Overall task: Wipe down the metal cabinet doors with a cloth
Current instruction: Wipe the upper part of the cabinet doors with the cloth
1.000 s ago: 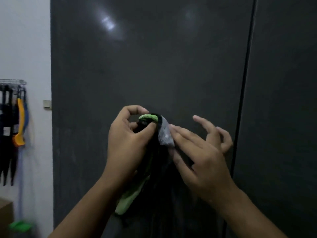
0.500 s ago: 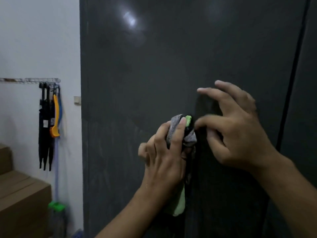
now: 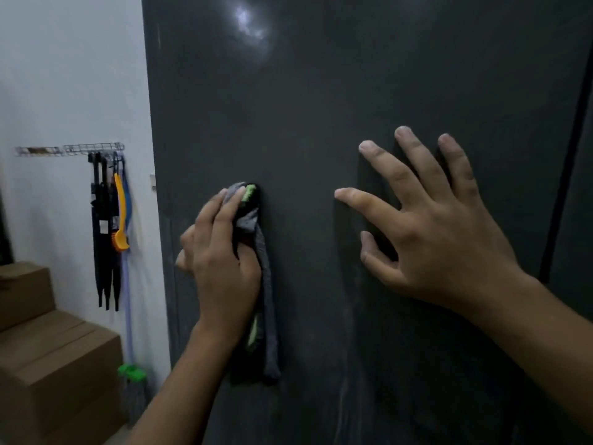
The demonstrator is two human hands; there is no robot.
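A dark grey metal cabinet door (image 3: 321,107) fills most of the view, with a light glare near its top. My left hand (image 3: 221,268) grips a bunched grey, black and green cloth (image 3: 263,284) and presses it against the door near its left edge. A strip of the cloth hangs down below the hand. My right hand (image 3: 430,226) lies flat on the door to the right, fingers spread, holding nothing. A vertical seam (image 3: 564,155) to a second door runs at the far right.
A white wall (image 3: 64,75) lies left of the cabinet. A wire rack (image 3: 70,150) on it holds black straps, an orange brush (image 3: 120,216) and a mop with a green head (image 3: 131,372). Stacked cardboard boxes (image 3: 48,364) sit at the lower left.
My right hand let go of the cloth and spread flat on the door. The left hand moved the cloth leftward toward the door's edge. The view shifted left.
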